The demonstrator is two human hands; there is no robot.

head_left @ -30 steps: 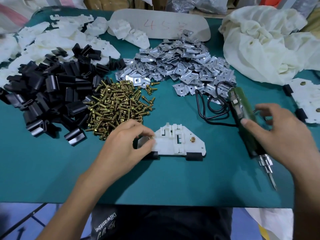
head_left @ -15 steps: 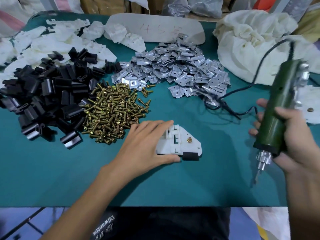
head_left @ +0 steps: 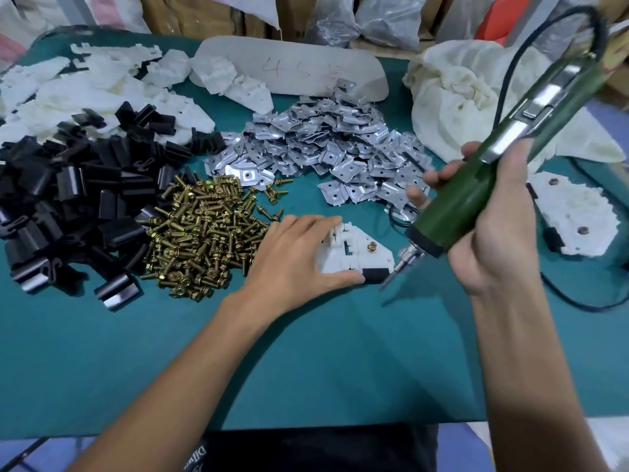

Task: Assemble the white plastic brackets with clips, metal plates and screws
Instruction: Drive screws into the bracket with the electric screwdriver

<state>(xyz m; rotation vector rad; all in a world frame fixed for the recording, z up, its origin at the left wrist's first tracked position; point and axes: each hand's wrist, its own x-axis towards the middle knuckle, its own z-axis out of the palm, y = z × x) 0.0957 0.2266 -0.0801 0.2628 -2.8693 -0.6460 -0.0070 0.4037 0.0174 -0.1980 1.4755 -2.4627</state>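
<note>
A white plastic bracket [head_left: 354,253] lies on the green table [head_left: 306,362], with a brass screw [head_left: 371,247] standing in its right hole and a black clip [head_left: 374,275] on its near right corner. My left hand [head_left: 292,260] lies flat over the bracket's left half, fingers straight and thumb along the near edge, so that half is hidden. My right hand [head_left: 493,233] grips a green electric screwdriver [head_left: 476,185], tilted with its cable end up. The bit's tip [head_left: 391,277] hovers just right of the black clip.
On the left are heaps of black clips [head_left: 68,199] and brass screws [head_left: 200,233], with metal plates [head_left: 323,148] behind the bracket. Loose white brackets [head_left: 85,93] fill the back left. Finished brackets [head_left: 571,212], a cream cloth bag [head_left: 469,97] and the screwdriver's cable [head_left: 578,301] are on the right.
My right hand picked the screwdriver up off the table and swung its bit down toward the bracket's right end. My left hand went from pinching a screw to lying flat on the bracket.
</note>
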